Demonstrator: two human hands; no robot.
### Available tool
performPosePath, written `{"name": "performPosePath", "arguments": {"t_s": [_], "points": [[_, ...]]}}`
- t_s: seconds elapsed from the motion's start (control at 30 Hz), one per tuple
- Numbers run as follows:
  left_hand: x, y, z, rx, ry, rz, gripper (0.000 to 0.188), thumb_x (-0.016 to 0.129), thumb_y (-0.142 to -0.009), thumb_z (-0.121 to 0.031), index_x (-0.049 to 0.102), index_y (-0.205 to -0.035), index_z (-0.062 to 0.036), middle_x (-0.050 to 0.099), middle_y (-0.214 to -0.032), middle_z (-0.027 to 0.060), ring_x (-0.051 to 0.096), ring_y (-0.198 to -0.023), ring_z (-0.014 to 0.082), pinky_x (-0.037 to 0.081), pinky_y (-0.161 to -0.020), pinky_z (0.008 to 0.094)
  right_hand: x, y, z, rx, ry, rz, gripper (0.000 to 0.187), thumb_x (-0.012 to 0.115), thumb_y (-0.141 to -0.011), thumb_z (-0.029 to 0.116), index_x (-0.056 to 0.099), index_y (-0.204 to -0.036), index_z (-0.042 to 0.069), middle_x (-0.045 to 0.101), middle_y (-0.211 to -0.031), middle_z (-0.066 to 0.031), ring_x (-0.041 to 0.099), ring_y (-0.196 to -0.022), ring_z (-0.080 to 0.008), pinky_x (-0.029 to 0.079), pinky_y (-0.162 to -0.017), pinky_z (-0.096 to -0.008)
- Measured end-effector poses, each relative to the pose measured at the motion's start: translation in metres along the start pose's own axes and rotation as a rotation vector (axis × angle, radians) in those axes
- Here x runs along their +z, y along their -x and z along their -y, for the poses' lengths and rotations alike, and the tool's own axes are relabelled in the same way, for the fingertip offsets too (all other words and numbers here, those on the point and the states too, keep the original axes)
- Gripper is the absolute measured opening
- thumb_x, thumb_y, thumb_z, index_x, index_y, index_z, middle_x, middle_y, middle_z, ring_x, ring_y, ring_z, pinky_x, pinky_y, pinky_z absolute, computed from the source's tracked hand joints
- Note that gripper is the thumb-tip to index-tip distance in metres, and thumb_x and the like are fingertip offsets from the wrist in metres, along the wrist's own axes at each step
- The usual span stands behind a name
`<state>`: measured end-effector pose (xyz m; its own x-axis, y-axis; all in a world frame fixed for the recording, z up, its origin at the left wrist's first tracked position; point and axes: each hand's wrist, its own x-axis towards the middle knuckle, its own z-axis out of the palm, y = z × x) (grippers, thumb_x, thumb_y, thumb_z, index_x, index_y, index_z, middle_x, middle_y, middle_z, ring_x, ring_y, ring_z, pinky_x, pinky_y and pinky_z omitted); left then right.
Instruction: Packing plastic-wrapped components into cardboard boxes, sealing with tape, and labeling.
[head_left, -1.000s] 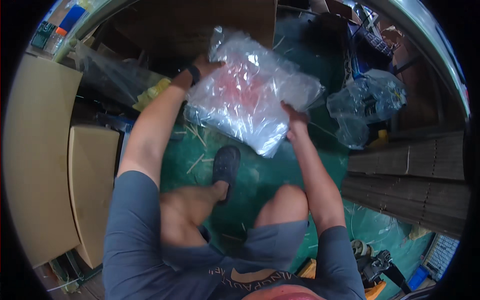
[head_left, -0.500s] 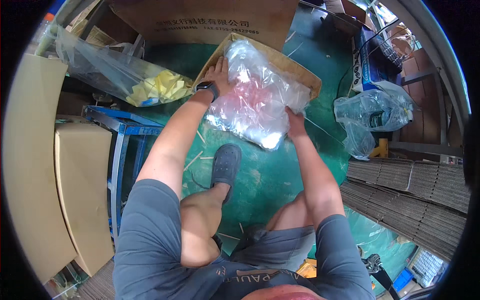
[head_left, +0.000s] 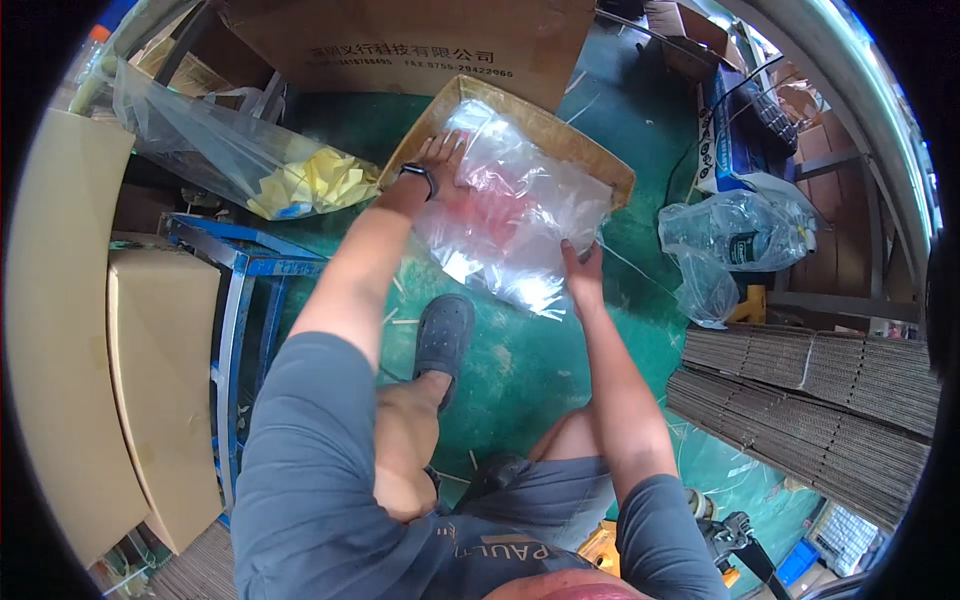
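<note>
Two bare hands work a clear plastic bundle (head_left: 530, 225), its middle showing reddish, over an open cardboard tray (head_left: 590, 155) above a green floor (head_left: 520, 355). We find the bundle lying across the tray, its near edge covering the spot where a near wall would show. The left hand (head_left: 440, 162), a watch (head_left: 420, 177) at its wrist, lies wide and flat on the plastic by the tray's left end, fingers spread. The right hand (head_left: 584, 275) sits at the tray's near right side, thumb against the plastic; we cannot tell how firmly it closes, or on how many layers.

Just left of the tray, we note a clear bag of yellow sheets (head_left: 315, 180); beyond it stands a large carton (head_left: 420, 55), and a dark clog (head_left: 445, 335) rests on its near side.

The risk, in our judgement, is slippage: glossy film could slide over the tray's near side if the left hand's pressure eases unevenly. A hard pull by the right hand could tear thin plastic, while a snag on the tray's rim could tip it.
</note>
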<state>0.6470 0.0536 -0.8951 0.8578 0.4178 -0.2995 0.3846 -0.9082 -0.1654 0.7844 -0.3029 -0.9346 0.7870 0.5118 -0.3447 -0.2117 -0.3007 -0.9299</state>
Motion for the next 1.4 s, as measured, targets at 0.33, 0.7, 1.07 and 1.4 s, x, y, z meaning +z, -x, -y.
{"name": "performPosePath", "arguments": {"t_s": [0.33, 0.7, 1.07, 1.4], "points": [[-0.006, 0.059, 0.049, -0.418, 0.431, -0.356, 0.065, 0.072, -0.094, -0.044, 0.056, -0.140, -0.0018, 0.064, -0.138, 0.0290, 0.064, -0.125, 0.0455, 0.051, -0.108, 0.0535, -0.023, 0.006, -0.009, 0.637, -0.164, 0.108, 0.116, 0.073, -0.094, 0.064, 0.009, -0.168, 0.003, 0.038, -0.166, -0.0250, 0.054, -0.139, -0.0485, 0.050, -0.102, -0.0723], [0.019, 0.088, -0.010, -0.310, 0.372, -0.370, 0.031, 0.055, -0.106, -0.036, 0.063, -0.109, -0.0064, 0.074, -0.082, 0.0251, 0.074, -0.079, 0.0474, 0.058, -0.071, 0.0610, -0.035, 0.087, -0.005, 0.716, 0.163, 0.051, 0.067, 0.059, -0.106, 0.046, 0.048, -0.152, -0.001, 0.065, -0.134, -0.0263, 0.071, -0.110, -0.0373, 0.061, -0.082, -0.0545], [-0.028, 0.000, -0.157, 0.200, 1.318, -0.289, 0.052, 0.060, -0.107, -0.040, 0.058, -0.146, -0.0056, 0.071, -0.127, 0.0255, 0.070, -0.119, 0.0367, 0.055, -0.100, 0.0447, -0.070, 0.199, -0.088, 0.918, -0.736, -0.086, 0.064, 0.061, -0.108, 0.047, 0.048, -0.156, 0.008, 0.058, -0.151, -0.0164, 0.061, -0.134, -0.0359, 0.058, -0.105, -0.0575], [-0.215, 0.162, -0.110, 0.777, 0.747, 0.135, 0.063, 0.071, -0.097, -0.028, 0.052, -0.151, -0.0020, 0.056, -0.153, 0.0243, 0.054, -0.141, 0.0414, 0.044, -0.119, 0.0475, -0.035, 0.125, -0.072, 0.754, -0.903, -0.103, 0.075, 0.056, -0.106, 0.061, 0.045, -0.159, 0.010, 0.055, -0.156, -0.0177, 0.059, -0.139, -0.0383, 0.057, -0.104, -0.0628]]}}
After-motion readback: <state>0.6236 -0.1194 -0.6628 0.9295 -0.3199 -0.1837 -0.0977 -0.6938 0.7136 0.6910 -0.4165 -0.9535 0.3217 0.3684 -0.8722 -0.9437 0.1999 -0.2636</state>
